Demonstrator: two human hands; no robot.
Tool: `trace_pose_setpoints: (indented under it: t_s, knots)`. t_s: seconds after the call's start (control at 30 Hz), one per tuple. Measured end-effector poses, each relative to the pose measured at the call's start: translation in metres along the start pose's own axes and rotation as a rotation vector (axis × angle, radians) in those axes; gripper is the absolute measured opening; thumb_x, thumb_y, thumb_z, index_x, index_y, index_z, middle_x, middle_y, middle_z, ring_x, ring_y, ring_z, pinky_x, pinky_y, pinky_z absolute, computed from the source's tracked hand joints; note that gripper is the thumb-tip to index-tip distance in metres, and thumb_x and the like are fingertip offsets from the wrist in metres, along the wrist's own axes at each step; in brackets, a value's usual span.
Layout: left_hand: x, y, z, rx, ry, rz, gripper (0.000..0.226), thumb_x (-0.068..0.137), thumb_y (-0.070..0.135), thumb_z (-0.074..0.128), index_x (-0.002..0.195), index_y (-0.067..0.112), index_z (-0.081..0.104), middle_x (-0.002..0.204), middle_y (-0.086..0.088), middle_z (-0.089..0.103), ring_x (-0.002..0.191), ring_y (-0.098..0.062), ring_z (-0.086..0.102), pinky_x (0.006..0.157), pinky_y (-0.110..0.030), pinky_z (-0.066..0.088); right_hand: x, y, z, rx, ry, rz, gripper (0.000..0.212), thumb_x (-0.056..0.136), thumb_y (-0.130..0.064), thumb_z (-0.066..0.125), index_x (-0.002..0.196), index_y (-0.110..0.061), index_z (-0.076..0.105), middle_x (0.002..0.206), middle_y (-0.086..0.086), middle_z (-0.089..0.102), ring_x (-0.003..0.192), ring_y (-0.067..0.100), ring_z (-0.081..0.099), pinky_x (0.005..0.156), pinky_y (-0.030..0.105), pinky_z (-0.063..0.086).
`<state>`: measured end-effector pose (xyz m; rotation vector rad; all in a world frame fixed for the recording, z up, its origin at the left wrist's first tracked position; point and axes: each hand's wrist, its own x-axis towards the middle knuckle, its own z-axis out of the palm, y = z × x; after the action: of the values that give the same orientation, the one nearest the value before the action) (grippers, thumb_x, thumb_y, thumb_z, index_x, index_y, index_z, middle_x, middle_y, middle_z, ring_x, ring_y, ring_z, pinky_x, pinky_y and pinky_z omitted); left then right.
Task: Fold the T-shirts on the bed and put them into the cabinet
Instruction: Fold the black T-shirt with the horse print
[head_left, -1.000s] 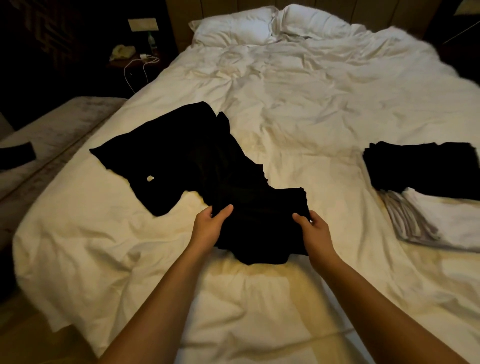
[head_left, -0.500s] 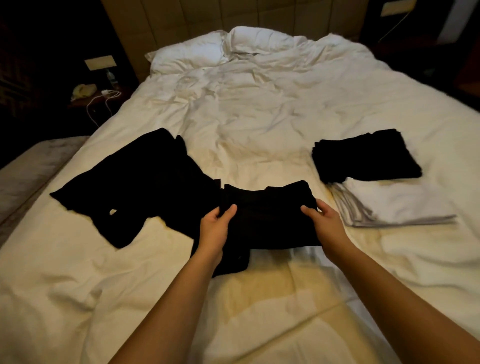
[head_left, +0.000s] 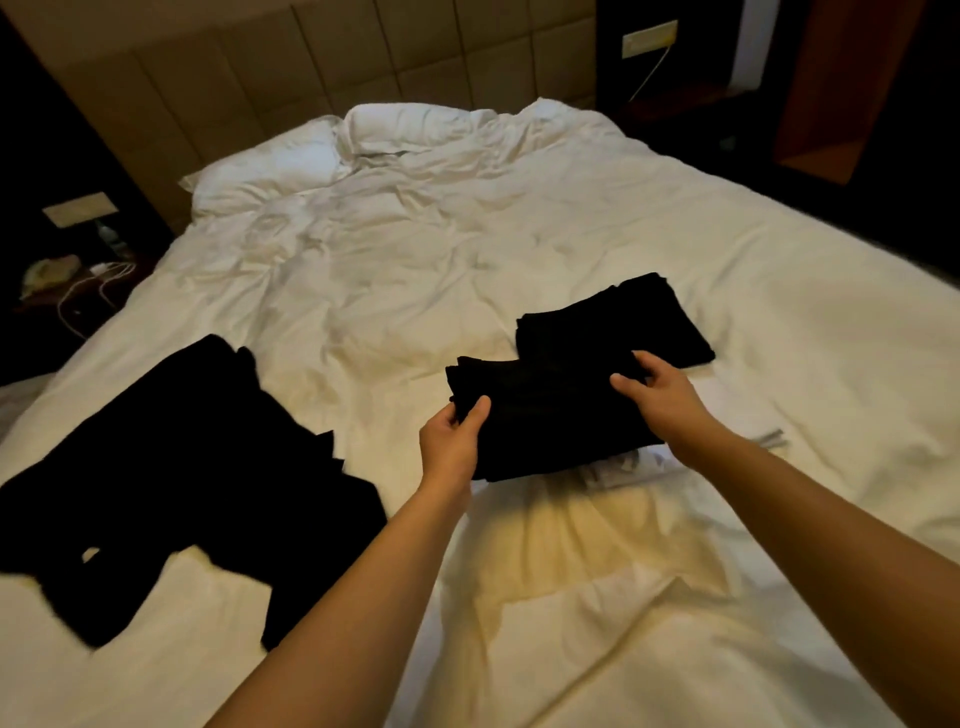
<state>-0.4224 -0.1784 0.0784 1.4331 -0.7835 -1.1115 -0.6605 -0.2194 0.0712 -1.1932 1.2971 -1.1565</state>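
Black cloth sits pinched at both ends: the left hand (head_left: 451, 446) has its thumb over the near-left edge of a folded shirt (head_left: 545, 415) and its fingers curled under, while the right hand (head_left: 655, 396) grips the right edge, thumb on top. The shirt is held over the bed (head_left: 467, 270), its far-right corner overlapping a second folded black shirt (head_left: 618, 325) that lies flat on the sheet. A sliver of pale folded cloth (head_left: 613, 465) shows under the held shirt's near edge (what it is cannot be told). Well to the left, an unfolded black shirt (head_left: 171, 478) sprawls toward the bed's left edge. Between the two runs bare sheet, and more lies beyond, up to the pillows (head_left: 291, 166) at the headboard (head_left: 311, 67).
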Motion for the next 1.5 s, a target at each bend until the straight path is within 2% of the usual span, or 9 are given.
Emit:
trace_pose_setpoints:
  t_s: [0.23,0.5,0.6,0.77,0.9,0.97,1.07,1.2,1.5]
  knots:
    - [0.047,0.016,0.080,-0.031,0.013,0.044,0.036,0.095,0.023,0.069,0.129,0.022,0.059,0.105,0.007,0.067,0.092,-0.009,0.068,0.074,-0.022,0.056,0.066,-0.017,-0.046,-0.166,0.026,-0.017,0.051,0.100,-0.014,0.056,0.149,-0.019,0.041,0.148,0.010,0.048,0.132,0.030,0.049,0.111,0.046,0.040]
    - [0.101,0.013,0.132,0.040,-0.011,0.032,0.039,0.094,0.023,0.069,0.129,0.019,0.054,0.119,0.000,0.064,0.096,-0.013,0.065,0.082,-0.027,0.056,0.130,-0.011,-0.069,-0.331,0.146,-0.052,0.044,0.099,-0.013,0.055,0.143,-0.016,0.050,0.135,0.008,0.057,0.118,0.025,0.056,0.093,0.029,0.042]
    - [0.124,0.014,0.143,0.212,-0.021,0.070,0.037,0.092,0.023,0.069,0.125,0.021,0.052,0.124,-0.002,0.063,0.104,-0.019,0.064,0.091,-0.035,0.055,0.151,-0.007,-0.072,-0.492,0.162,-0.113,0.043,0.100,-0.016,0.051,0.142,-0.016,0.050,0.135,0.008,0.059,0.122,0.028,0.055,0.091,0.025,0.037]
    - [0.138,0.012,0.146,0.576,0.015,0.103,0.054,0.094,0.025,0.066,0.139,0.013,0.039,0.128,-0.009,0.059,0.099,-0.024,0.060,0.078,-0.031,0.048,0.175,0.009,-0.071,-0.666,0.124,-0.074,0.049,0.100,-0.017,0.051,0.148,-0.012,0.042,0.138,0.015,0.057,0.124,0.035,0.053,0.096,0.034,0.041]
    - [0.136,0.011,0.153,0.983,0.124,0.589,0.066,0.093,0.019,0.062,0.151,0.012,0.032,0.148,-0.011,0.041,0.138,-0.030,0.037,0.112,-0.041,0.033,0.179,0.014,-0.061,-1.072,0.270,-0.226,0.057,0.094,-0.023,0.060,0.146,-0.010,0.041,0.132,0.023,0.049,0.117,0.042,0.050,0.093,0.048,0.043]
    - [0.133,0.010,0.165,1.137,-0.068,0.803,0.055,0.096,0.018,0.054,0.149,0.012,0.040,0.153,-0.012,0.039,0.145,-0.032,0.029,0.117,-0.042,0.024,0.177,0.015,-0.048,-1.133,0.241,-0.450,0.056,0.092,-0.027,0.061,0.144,-0.010,0.047,0.136,0.022,0.049,0.122,0.043,0.048,0.096,0.050,0.042]
    - [0.138,-0.004,0.172,1.435,-0.333,0.655,0.056,0.106,0.040,0.034,0.157,0.019,0.024,0.166,-0.012,0.012,0.154,-0.029,0.002,0.125,-0.044,0.003,0.176,0.023,-0.032,-1.232,-0.002,-0.389,0.058,0.101,-0.046,0.040,0.153,-0.020,0.034,0.159,0.013,0.030,0.147,0.033,0.025,0.117,0.046,0.024]
    - [0.148,-0.022,0.161,1.434,-0.318,0.472,0.066,0.102,0.061,0.021,0.160,0.030,0.011,0.168,-0.007,0.001,0.154,-0.023,-0.007,0.123,-0.047,-0.008,0.172,0.041,-0.029,-1.323,-0.119,-0.158,0.066,0.102,-0.059,0.018,0.159,-0.029,0.003,0.167,0.005,-0.004,0.153,0.022,-0.009,0.123,0.039,-0.004]
    - [0.147,-0.016,0.139,1.488,-0.417,0.463,0.068,0.100,0.066,0.018,0.159,0.038,0.000,0.168,-0.003,-0.008,0.153,-0.018,-0.016,0.119,-0.052,-0.019,0.160,0.031,-0.026,-1.383,-0.129,-0.153,0.066,0.102,-0.060,0.016,0.159,-0.031,-0.001,0.167,0.005,-0.004,0.153,0.021,-0.008,0.122,0.040,-0.004]
